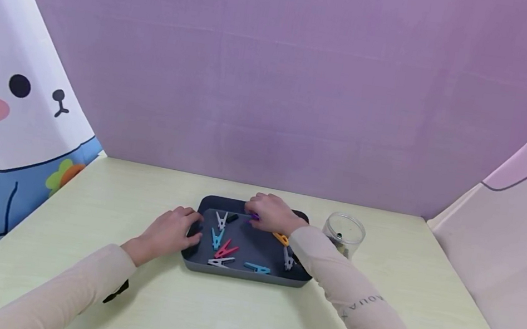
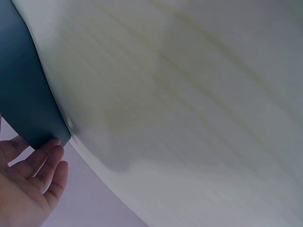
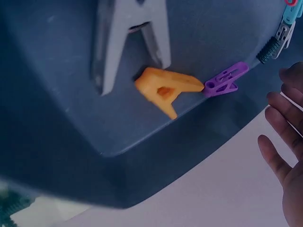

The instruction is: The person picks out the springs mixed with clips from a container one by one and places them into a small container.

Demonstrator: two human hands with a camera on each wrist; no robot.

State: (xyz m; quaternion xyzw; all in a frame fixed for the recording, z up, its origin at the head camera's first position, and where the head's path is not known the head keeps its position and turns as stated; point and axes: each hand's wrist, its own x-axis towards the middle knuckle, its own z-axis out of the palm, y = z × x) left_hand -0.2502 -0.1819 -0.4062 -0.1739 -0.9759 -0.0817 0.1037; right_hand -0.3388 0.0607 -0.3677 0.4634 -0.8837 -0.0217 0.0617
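A dark grey tray (image 1: pixel 248 276) holds several plastic clothespins. My left hand (image 1: pixel 170 230) grips its left wall; in the left wrist view the fingers (image 2: pixel 45 163) bend against the tray's corner (image 2: pixel 35 90). Over the far side of the tray is my right hand (image 1: pixel 270 213), close to a purple clothespin (image 1: pixel 254 216). In the right wrist view that purple clothespin (image 3: pixel 226 80) lies by the far wall, apart from the loosely extended fingers (image 3: pixel 284 116). Nearby are an orange clothespin (image 3: pixel 165 87), a grey one (image 3: pixel 132 33) and a dark ribbed piece (image 3: pixel 269 49).
A clear round jar (image 1: pixel 345 232) with dark pieces inside stands right of the tray, beside my right forearm. Red (image 1: pixel 226 249), blue (image 1: pixel 216 238) and white clothespins (image 1: pixel 221 220) lie in the tray's left half. A purple curtain (image 1: pixel 277 104) hangs behind the table.
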